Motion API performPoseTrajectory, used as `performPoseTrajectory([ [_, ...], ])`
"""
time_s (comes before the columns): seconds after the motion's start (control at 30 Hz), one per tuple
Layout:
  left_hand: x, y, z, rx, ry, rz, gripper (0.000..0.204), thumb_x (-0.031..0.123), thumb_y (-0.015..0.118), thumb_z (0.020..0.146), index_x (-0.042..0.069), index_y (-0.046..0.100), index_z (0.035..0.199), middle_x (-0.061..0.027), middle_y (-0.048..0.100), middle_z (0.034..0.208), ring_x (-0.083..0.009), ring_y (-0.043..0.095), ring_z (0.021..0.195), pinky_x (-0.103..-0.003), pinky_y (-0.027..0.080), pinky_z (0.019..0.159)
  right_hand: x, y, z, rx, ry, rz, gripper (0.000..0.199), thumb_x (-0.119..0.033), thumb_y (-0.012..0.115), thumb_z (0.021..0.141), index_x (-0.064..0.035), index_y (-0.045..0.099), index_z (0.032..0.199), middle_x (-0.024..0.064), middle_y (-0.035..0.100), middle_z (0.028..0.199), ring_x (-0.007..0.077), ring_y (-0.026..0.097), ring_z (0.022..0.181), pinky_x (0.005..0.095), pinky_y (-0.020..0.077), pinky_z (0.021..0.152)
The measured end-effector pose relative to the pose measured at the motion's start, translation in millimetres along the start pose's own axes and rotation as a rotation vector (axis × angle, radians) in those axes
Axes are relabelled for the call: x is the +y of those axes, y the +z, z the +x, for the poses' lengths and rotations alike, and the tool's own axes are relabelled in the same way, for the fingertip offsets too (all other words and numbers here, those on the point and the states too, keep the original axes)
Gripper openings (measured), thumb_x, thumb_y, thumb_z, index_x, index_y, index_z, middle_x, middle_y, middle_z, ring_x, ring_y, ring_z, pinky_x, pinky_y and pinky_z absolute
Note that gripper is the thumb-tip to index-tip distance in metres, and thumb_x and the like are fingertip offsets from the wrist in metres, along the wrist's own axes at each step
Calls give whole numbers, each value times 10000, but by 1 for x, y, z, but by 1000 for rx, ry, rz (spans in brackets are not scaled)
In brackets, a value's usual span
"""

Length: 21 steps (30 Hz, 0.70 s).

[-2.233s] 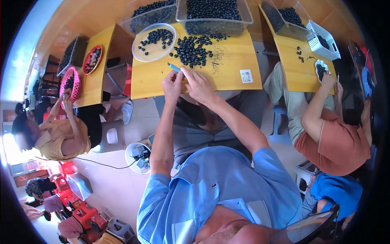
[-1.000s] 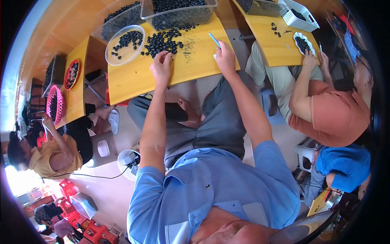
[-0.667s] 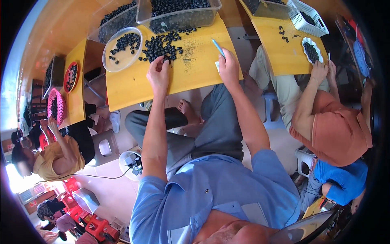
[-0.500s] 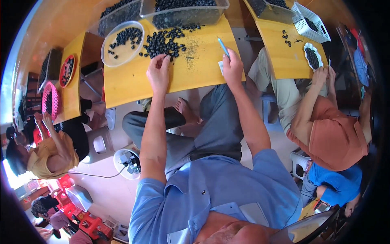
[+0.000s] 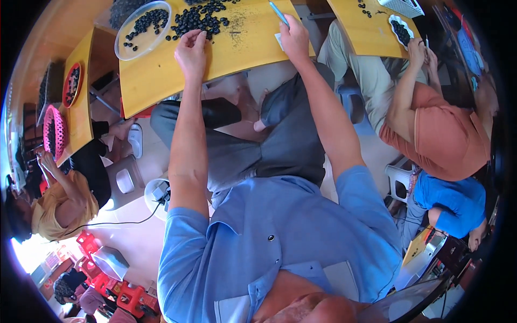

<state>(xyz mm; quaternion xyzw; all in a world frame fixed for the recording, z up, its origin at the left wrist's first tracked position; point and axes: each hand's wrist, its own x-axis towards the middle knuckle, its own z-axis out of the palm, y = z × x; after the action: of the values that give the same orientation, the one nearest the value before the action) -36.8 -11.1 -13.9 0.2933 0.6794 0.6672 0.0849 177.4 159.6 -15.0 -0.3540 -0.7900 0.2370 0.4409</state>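
My left hand (image 5: pixel 191 51) is closed in a pinch at the near edge of a pile of small, round, black pieces (image 5: pixel 198 20) on the yellow table (image 5: pixel 226 59). Whether a piece is between its fingertips is too small to tell. My right hand (image 5: pixel 295 39), farther right, grips a slim light-blue pen-like tool (image 5: pixel 279 13) that points up and left. Beside that hand a small white piece (image 5: pixel 279 41) lies at the table's right side. Left of the pile is a round clear plastic tray (image 5: pixel 125 54) with more black pieces. Dark crumbs (image 5: pixel 234 24) are scattered between pile and tool.
At the right table (image 5: pixel 355 40) a person in an orange top (image 5: pixel 452 134) works beside a white dish (image 5: pixel 393 35). To the left, a person in yellow (image 5: pixel 67 207) sits by a pink basket (image 5: pixel 61 137). A bin (image 5: pixel 152 196) stands on the floor near my left arm.
The whole view has shifted, so the table and both hands sit higher and farther left in the picture. My hands keep nearly the same places over the table and the same grips.
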Motion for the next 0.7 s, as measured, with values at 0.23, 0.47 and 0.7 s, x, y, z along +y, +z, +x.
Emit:
performPoseTrajectory([
  [0.23,7,5,-5,-27,-31,-117,168,72,746,946,-60,739,1049,-75,756,875,-115,715,784,-254,556,724,12,-2,-1,-37,-7,-95,265,-140,612,957,-22,662,1189,203,704,1055,421,671,986,513,528,858],
  [0.47,4,-5,-10,34,-152,-180,198,47,724,963,-94,731,1102,-100,752,928,-132,714,806,-247,566,741,-1,-2,-8,-60,-21,-73,240,-118,607,968,-29,663,1184,197,694,1056,411,672,988,500,538,857],
  [0.7,-3,-9,-8,32,2,54,255,62,777,886,6,765,1134,-57,713,959,-114,638,807,-269,512,734,-8,-4,-7,-66,-52,-9,241,-80,631,949,-36,652,1186,189,682,1036,404,668,971,489,535,839],
])
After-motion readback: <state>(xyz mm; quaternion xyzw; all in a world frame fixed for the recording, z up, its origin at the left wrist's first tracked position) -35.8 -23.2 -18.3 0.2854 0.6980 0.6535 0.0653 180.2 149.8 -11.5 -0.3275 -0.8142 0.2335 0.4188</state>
